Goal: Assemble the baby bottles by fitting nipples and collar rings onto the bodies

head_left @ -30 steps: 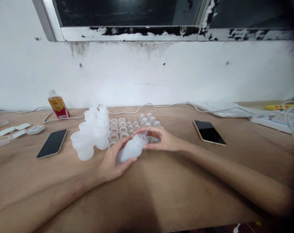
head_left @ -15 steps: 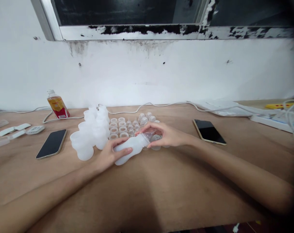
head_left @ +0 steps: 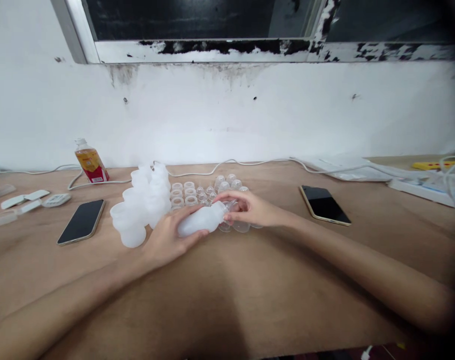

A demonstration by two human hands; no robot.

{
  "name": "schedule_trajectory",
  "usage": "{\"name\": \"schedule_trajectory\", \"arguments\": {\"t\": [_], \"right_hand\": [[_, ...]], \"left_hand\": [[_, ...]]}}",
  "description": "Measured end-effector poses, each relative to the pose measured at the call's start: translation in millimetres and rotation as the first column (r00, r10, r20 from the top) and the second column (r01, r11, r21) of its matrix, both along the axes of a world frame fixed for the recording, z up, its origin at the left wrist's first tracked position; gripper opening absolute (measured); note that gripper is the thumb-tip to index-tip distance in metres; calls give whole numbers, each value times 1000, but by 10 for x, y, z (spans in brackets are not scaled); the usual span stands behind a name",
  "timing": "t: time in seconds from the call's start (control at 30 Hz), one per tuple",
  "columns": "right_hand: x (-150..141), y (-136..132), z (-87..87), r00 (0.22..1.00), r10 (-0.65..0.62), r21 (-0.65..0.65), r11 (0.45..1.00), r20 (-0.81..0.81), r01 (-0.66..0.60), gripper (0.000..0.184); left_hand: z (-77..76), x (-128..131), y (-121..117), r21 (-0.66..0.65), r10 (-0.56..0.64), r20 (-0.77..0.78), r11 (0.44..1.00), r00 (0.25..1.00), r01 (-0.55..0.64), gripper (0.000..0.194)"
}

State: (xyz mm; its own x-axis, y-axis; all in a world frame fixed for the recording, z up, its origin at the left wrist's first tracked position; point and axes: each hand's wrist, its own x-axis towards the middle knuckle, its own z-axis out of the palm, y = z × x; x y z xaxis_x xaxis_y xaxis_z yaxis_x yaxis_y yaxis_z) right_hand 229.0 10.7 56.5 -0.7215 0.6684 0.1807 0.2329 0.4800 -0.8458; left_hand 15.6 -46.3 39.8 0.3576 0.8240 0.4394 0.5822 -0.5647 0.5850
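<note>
My left hand (head_left: 169, 232) is wrapped round the body of a white translucent baby bottle (head_left: 199, 222), which lies tilted with its neck to the right. At the neck, my right hand (head_left: 246, 207) closes its thumb and fingers round a clear top piece (head_left: 231, 205). Its exact shape is partly hidden by the fingers. Behind my hands stand several clear nipples (head_left: 202, 194), screw rings (head_left: 190, 192) and clear dome caps (head_left: 231, 179). Several white bottles (head_left: 133, 234) stand in a cluster left of my left hand.
One phone (head_left: 81, 221) lies at the left, another phone (head_left: 325, 204) at the right. A drink bottle (head_left: 92, 162) stands near the wall. A white cable (head_left: 257, 163) runs along the back. White flat pieces (head_left: 56, 200) lie far left; a power strip (head_left: 418, 192) lies right.
The bottle has turned in my left hand, whose fingers now cover more of its body. My right fingers have shifted and curled closer round the clear top at the neck.
</note>
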Motion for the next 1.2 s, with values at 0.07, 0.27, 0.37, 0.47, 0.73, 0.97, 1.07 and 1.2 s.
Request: {"name": "schedule_trajectory", "arguments": {"t": [0.07, 0.27, 0.37, 0.47, 0.73, 0.97, 1.07, 1.2], "right_hand": [[-27, -7, -12, 1000, -25, -20, 1000, -7, 25, 31], [-74, -68, -3, 989, -119, -18, 993, 84, 121, 27], [-76, -80, -15, 971, -183, 33, 983, 156, 180, 38], [-78, -89, -16, 936, -260, 142, 962, 238, 231, 51], [9, -79, 100, 985, -138, 383, 920, 105, 88, 50], [-29, -66, 70, 988, -123, 412, 908, 97, 73, 30], [-86, -98, 33, 964, -209, 271, 949, 164, 160, 40], [-86, -131, 41, 934, -276, 255, 942, 224, 217, 54]], "left_hand": [[-34, -8, -3, 110, 37, -79, 994, 996, -28, 43], [-93, -41, 17, 322, 101, -227, 946, 969, -23, 40], [-96, -38, 9, 346, 95, -243, 938, 965, -6, 39], [-103, -20, -5, 323, 76, -211, 946, 974, -4, 39], [-153, -9, 49, 135, 83, -19, 988, 996, -80, 44], [-182, -31, 75, 180, 90, -14, 980, 996, -86, 42], [-173, -37, 45, 311, 58, -96, 950, 994, -25, 40], [-160, -41, 34, 385, 41, -130, 923, 991, 12, 39]]}}
